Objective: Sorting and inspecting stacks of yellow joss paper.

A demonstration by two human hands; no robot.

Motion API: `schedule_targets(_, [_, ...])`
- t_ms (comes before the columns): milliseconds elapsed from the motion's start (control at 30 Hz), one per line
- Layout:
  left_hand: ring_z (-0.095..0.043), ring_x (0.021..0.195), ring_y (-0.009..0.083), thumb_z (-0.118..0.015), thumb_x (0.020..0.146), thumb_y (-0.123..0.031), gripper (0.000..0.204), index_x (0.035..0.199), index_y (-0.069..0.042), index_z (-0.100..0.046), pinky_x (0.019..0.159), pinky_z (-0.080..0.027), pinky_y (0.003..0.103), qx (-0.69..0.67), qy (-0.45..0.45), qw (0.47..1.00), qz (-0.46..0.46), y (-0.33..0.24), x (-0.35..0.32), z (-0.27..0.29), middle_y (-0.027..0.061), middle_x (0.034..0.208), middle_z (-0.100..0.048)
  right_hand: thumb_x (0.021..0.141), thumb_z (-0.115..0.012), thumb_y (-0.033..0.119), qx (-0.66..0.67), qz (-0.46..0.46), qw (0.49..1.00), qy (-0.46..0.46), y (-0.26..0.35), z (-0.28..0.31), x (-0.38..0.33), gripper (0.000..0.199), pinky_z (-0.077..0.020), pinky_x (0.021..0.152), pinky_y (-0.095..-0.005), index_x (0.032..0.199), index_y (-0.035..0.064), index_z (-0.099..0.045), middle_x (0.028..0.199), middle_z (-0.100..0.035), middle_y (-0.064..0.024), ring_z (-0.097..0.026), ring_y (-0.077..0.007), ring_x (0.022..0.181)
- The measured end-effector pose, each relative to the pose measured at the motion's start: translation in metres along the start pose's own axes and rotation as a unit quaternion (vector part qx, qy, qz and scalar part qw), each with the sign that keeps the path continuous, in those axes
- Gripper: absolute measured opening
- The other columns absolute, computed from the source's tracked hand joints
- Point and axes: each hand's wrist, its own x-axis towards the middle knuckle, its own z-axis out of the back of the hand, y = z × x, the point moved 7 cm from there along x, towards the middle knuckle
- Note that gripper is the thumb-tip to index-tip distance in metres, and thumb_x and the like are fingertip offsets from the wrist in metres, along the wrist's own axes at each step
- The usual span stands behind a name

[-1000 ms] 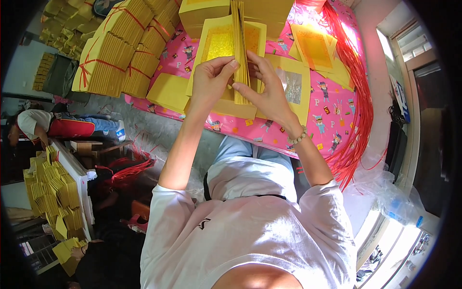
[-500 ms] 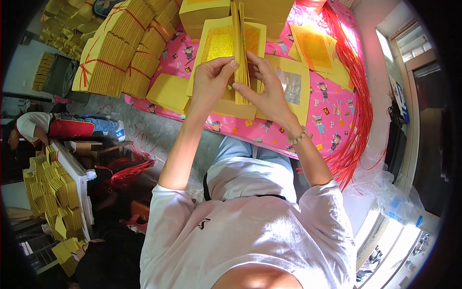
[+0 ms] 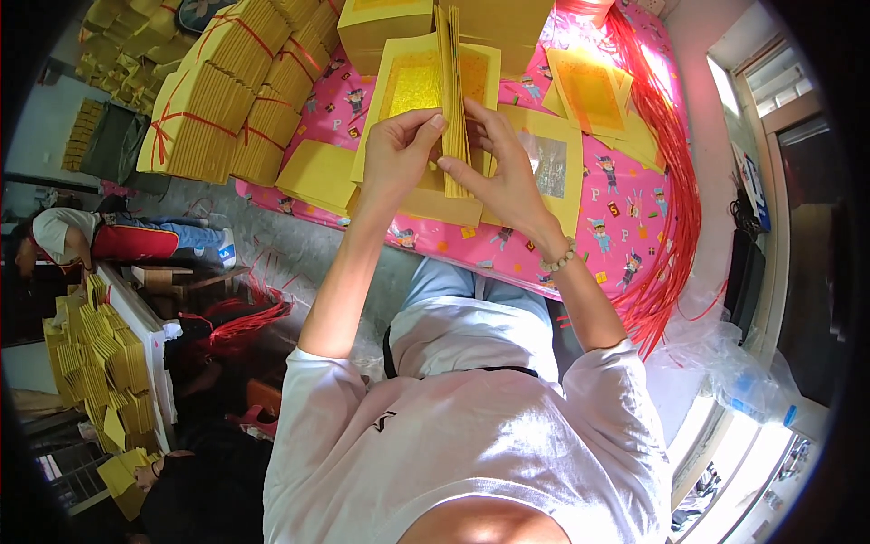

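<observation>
Between my hands a thin stack of folded yellow paper [image 3: 450, 91] stands on its edge, seen almost edge-on. My left hand [image 3: 403, 150] pinches its left side with thumb and fingers. On the other side my right hand [image 3: 498, 163] grips it, thumb near the lower end and fingers toward the back. Beneath lies a pile of yellow paper sheets [image 3: 487, 56], the top one bearing a shiny gold panel. Another sheet with a silver panel [image 3: 549, 168] is just right of my right hand.
Red-tied yellow bundles [image 3: 195, 118] stand at the left of the pink patterned tabletop [image 3: 603, 263]. Loose orange-panelled sheets [image 3: 589, 91] lie at the right beside long red strands [image 3: 675, 181]. Further left, a person [image 3: 68, 236] bends by a white table [image 3: 145, 344] with yellow stacks.
My hands and the paper stack hold almost the same place. At the lower left, another person's head has shifted slightly.
</observation>
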Motion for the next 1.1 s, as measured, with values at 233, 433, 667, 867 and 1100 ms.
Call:
schedule_targets(233, [-0.055,0.066,0.0035,-0.06,0.09,-0.011,0.019,0.104,0.001,-0.067,0.057,-0.044,0.019,-0.005,0.001,1.0,0.003,-0.001,-0.001,0.0,-0.0011,0.081,-0.065,0.079,-0.072,0.012,0.004,0.002,1.0,0.0,-0.001,-0.001,0.0,0.069,-0.0429,0.098,-0.0339,0.137,0.0018,-0.037,0.127,-0.047,-0.0124,-0.051,-0.0222,0.114])
schedule_targets(433, [-0.056,0.068,0.0042,-0.059,0.091,-0.011,0.02,0.106,0.0,-0.066,0.058,-0.045,0.019,0.008,0.002,1.0,0.011,0.0,-0.001,-0.001,0.0001,0.082,-0.066,0.079,-0.072,0.012,0.003,0.004,1.0,-0.003,-0.003,-0.001,0.0,0.068,-0.0433,0.098,-0.034,0.137,0.0023,-0.038,0.127,-0.047,-0.0122,-0.051,-0.022,0.114])
schedule_targets(667, [-0.059,0.07,0.0064,-0.069,0.084,-0.017,0.028,0.104,0.003,-0.064,0.06,-0.046,0.02,0.007,-0.003,1.0,0.018,-0.009,-0.002,-0.003,0.003,0.08,-0.066,0.078,-0.073,0.012,-0.014,0.004,1.0,-0.004,-0.001,-0.001,0.001,0.068,-0.0439,0.096,-0.0338,0.136,0.003,-0.039,0.125,-0.047,-0.0119,-0.052,-0.0223,0.111])
schedule_targets(867, [-0.059,0.069,0.007,-0.075,0.078,-0.015,0.036,0.105,0.003,-0.061,0.058,-0.046,0.019,-0.002,0.004,1.0,0.02,-0.008,-0.003,-0.005,0.0044,0.079,-0.066,0.076,-0.074,0.013,-0.063,0.026,0.998,-0.005,0.004,-0.003,0.001,0.07,-0.0454,0.093,-0.0331,0.136,0.0034,-0.039,0.124,-0.047,-0.0123,-0.054,-0.022,0.109])
schedule_targets(1100, [-0.059,0.068,0.0062,-0.073,0.08,-0.01,0.029,0.103,0.003,-0.061,0.058,-0.046,0.019,0.013,0.01,1.0,0.0,-0.006,-0.001,-0.005,0.004,0.079,-0.066,0.078,-0.074,0.014,-0.029,0.016,0.999,-0.004,0.001,0.0,0.001,0.069,-0.0461,0.092,-0.0333,0.136,0.0031,-0.038,0.124,-0.047,-0.0125,-0.054,-0.0224,0.11])
